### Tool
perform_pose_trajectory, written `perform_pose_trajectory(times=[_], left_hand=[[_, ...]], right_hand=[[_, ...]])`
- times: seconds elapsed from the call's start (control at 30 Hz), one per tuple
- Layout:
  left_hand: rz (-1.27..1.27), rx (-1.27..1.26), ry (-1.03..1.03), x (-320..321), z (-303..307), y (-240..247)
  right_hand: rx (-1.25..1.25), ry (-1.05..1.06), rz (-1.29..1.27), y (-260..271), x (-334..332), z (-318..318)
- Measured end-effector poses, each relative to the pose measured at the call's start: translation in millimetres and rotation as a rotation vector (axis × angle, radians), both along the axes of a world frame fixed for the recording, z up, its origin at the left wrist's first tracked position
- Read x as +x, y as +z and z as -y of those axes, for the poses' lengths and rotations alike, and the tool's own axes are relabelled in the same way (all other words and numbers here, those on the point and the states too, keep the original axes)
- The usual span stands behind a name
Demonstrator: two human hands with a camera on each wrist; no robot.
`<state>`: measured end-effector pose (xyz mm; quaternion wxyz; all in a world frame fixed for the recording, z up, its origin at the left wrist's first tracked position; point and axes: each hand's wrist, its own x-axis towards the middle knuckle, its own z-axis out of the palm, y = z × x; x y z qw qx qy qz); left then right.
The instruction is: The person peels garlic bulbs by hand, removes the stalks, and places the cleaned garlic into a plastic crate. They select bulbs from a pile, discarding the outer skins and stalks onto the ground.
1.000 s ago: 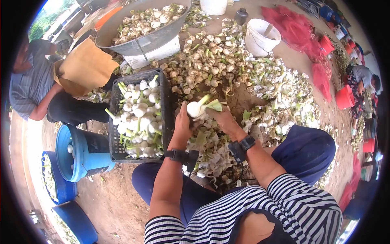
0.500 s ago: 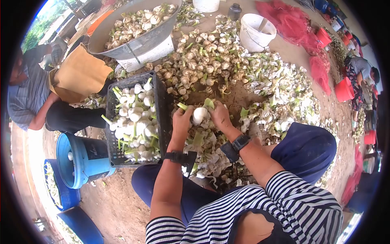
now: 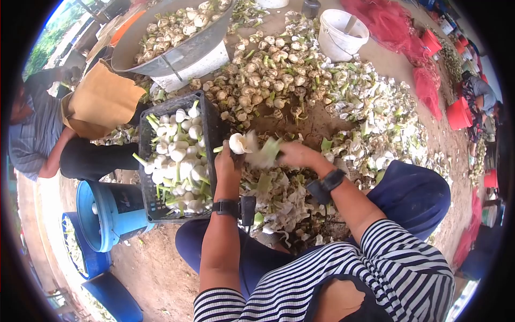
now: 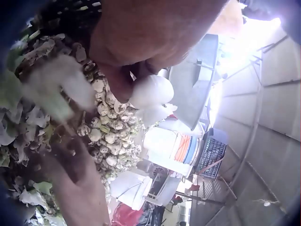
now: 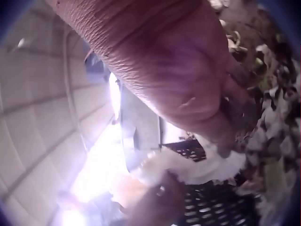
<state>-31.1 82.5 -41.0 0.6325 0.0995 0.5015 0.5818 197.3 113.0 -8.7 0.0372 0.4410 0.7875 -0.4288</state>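
Bulb (image 3: 236, 143) sits pinched in the left hand (image 3: 227, 165) beside the right edge of the crate (image 3: 217, 126); right hand (image 3: 296, 154) pinches its skin (image 3: 266, 154)

Left hand (image 4: 155, 28) fills 12 o'clock and its fingers pinch a peeled white bulb (image 4: 153, 92) at frame centre. A husk (image 4: 59, 87) — blurred, pale green — sits at 9 o'clock. Right hand (image 4: 82, 197): 7 o'clock. A pile of unpeeled bulbs (image 4: 106, 136) lies just below centre. White bucket (image 4: 164, 146): 5 o'clock. Metal basin (image 4: 193, 80): 2 o'clock.
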Motion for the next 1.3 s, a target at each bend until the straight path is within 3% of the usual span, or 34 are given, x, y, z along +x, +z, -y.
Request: perform_pose_trajectory(times=[0.03, 0.1, 0.2, 0.27, 0.3, 0.33, 0.37, 0.4, 0.43, 0.47, 0.53, 0.63, 0.73, 0.83, 0.93, 1.03, 1.1, 1.17, 1.23, 1.3], left_hand=[[0.01, 0.001, 0.01, 1.4, -1.1, -3.3], [0.009, -0.015, 0.042, 7.2, -2.7, -5.9], [0.044, 0.0, -0.073, 13.8, -2.8, -4.4], [0.042, -0.003, -0.088, 24.8, -4.4, 5.5], [0.038, -0.05, -0.087, 26.1, -8.4, 7.6], [0.035, -0.1, -0.085, 25.6, -11.5, 5.6], [-0.046, 0.046, -0.038, 14.6, -17.9, -16.4], [-0.006, 0.117, 0.099, 7.2, -20.5, 1.8], [0.033, 0.198, 0.231, -0.1, -23.1, 20.9], [0.068, 0.287, 0.351, -7.3, -25.6, 40.2], [0.364, 0.265, 0.435, -28.0, -14.4, 34.0], [0.173, 0.062, 0.261, 10.9, -15.8, 40.8], [0.061, 0.047, -0.157, 26.9, -13.1, 26.2], [-0.063, 0.077, -0.297, 35.0, -7.0, 30.8], [-0.025, 0.021, -0.321, 35.3, -7.3, 25.6], [-0.052, 0.012, -0.332, 31.9, -7.3, 16.8], [-0.081, -0.01, -0.283, 30.7, -7.2, 5.8], [-0.131, -0.069, -0.239, 31.0, -5.2, 1.7], [-0.199, -0.16, -0.212, 34.8, -4.4, 3.2], [-0.171, -0.079, -0.255, 35.1, -4.2, -1.9]], right_hand=[[0.248, 0.035, 0.146, -19.2, -5.0, 9.0], [0.418, -0.275, -0.29, -30.7, -19.5, 22.3], [0.463, -0.534, -0.698, -10.0, -51.8, 22.9], [0.027, -0.724, -0.866, -20.8, -57.3, 13.1], [-0.28, -0.906, -1.187, -30.7, -56.6, 4.9], [-0.321, -0.947, -1.179, -49.1, -49.5, -4.1], [-0.364, -0.985, -1.169, -67.3, -40.2, -14.4], [-0.407, -1.023, -1.16, -80.6, -30.1, -22.9], [-0.266, -0.907, -0.869, -85.0, -19.2, -28.4], [-0.008, -0.835, -0.661, -119.6, -2.3, -36.7], [0.468, -0.64, -0.227, -210.6, 35.2, -52.7], [-0.067, -0.959, -0.213, -171.6, 62.7, -75.6], [-0.154, -1.122, -0.264, -161.6, 64.5, -108.3], [-0.234, -1.24, -0.277, -147.5, 50.8, -130.4], [-0.235, -1.373, -0.216, -156.7, 40.4, -142.2], [-0.4, -1.182, -0.424, -176.6, 41.7, -128.8], [-0.326, -0.865, -0.778, -175.1, 24.7, -99.6], [-0.336, -0.871, -0.879, -131.1, -6.5, -62.0], [-0.336, -0.733, -0.95, -98.4, -24.6, -31.0], [-0.294, -0.638, -0.97, -72.9, -30.5, -14.8]])
